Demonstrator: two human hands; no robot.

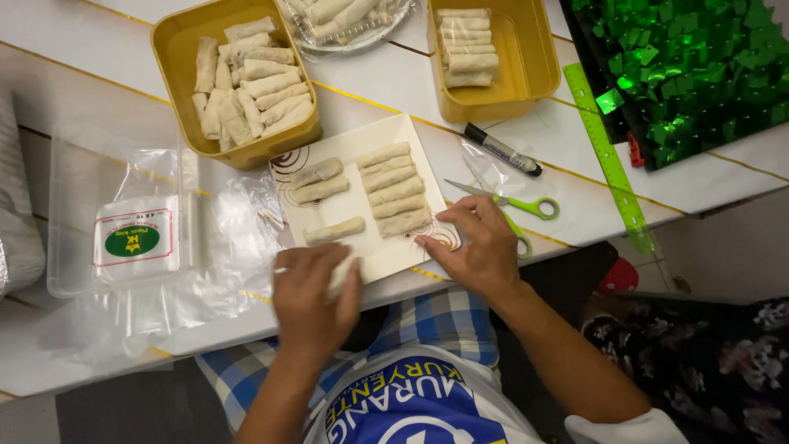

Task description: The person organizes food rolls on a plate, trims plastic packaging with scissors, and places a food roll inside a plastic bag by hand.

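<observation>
1. The left hand [312, 300] lies palm-down over the near edge of the square white plate [362, 148], fingers together and curled over a pale roll [341, 275] that pokes out beside the fingertips; whether it truly grips the roll I cannot tell.
2. The right hand [481, 247] rests flat and relaxed at the plate's 4 o'clock corner, fingertips touching the rim, holding nothing.
3. On the plate, a stack of five spring rolls [393, 189] sits on the 3 o'clock side, lying crosswise, each touching the next.
4. Toward 9 o'clock on the plate lie two more rolls [316, 181] side by side, and a single roll [333, 231] just below them, apart.
5. At 11 o'clock from the plate, a yellow tub [177, 49] is packed with rolls; its corner touches the plate.
6. At 1 o'clock, a second yellow tub [530, 57] holds a short stack.
7. Green-handled scissors [514, 201] lie just beside the right hand, at its 1 o'clock, with a black marker [501, 150] beyond them.
8. A green ruler [608, 160] runs along the desk [99, 90] edge at 3 o'clock.
9. At 9 o'clock, clear plastic bags [131, 238] are spread out.
</observation>
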